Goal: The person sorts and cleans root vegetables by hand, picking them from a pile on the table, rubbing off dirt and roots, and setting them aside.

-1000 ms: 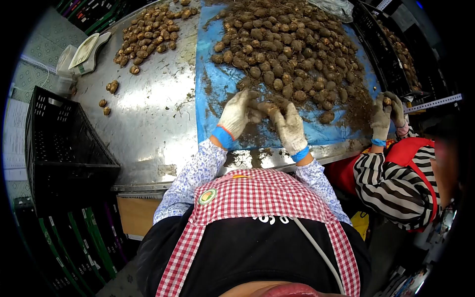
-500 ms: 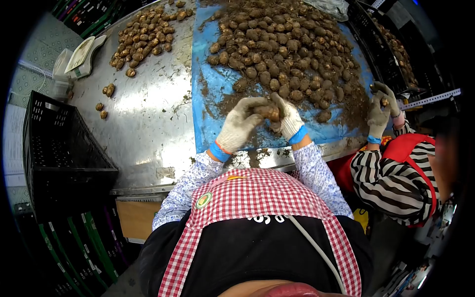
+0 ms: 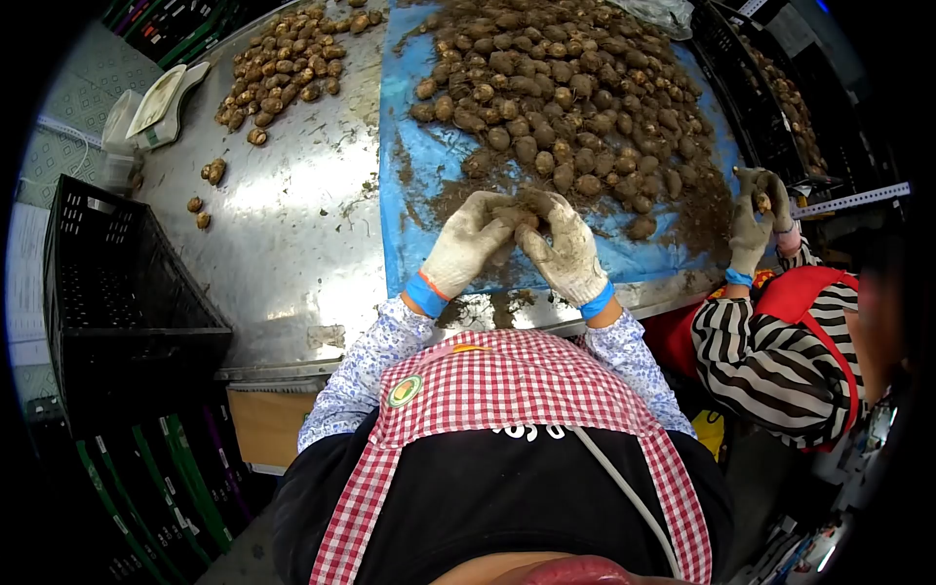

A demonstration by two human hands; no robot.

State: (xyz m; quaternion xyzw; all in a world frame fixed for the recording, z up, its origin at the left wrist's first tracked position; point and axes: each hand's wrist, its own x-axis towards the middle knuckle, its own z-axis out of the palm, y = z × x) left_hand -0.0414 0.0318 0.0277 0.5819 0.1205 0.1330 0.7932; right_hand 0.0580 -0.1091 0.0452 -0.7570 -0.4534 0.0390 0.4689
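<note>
My left hand (image 3: 470, 242), in a dirty white glove, is closed around a soil-brown tuber (image 3: 515, 216). My right hand (image 3: 567, 252), gloved too, has its fingers bent against the same tuber from the other side. Much of the tuber is hidden by the fingers. Both hands are over the near part of a blue sheet (image 3: 409, 219). Just beyond them lies a large heap of brown, soil-covered tubers (image 3: 585, 107). A smaller pile of cleaner tubers (image 3: 283, 63) sits on the metal table (image 3: 283, 234) at the left.
A black crate (image 3: 136, 268) stands at the left edge, below a scale (image 3: 161, 107). On the right, a co-worker in striped sleeves (image 3: 780, 361) holds a small tuber in gloved hands. Another black crate (image 3: 751, 107) with tubers is behind. A few loose tubers (image 3: 214, 172) lie left.
My right hand has tilted and shifted slightly toward me, its fingers now bent over the tuber. My left hand keeps its grip. The co-worker's hands have moved slightly.
</note>
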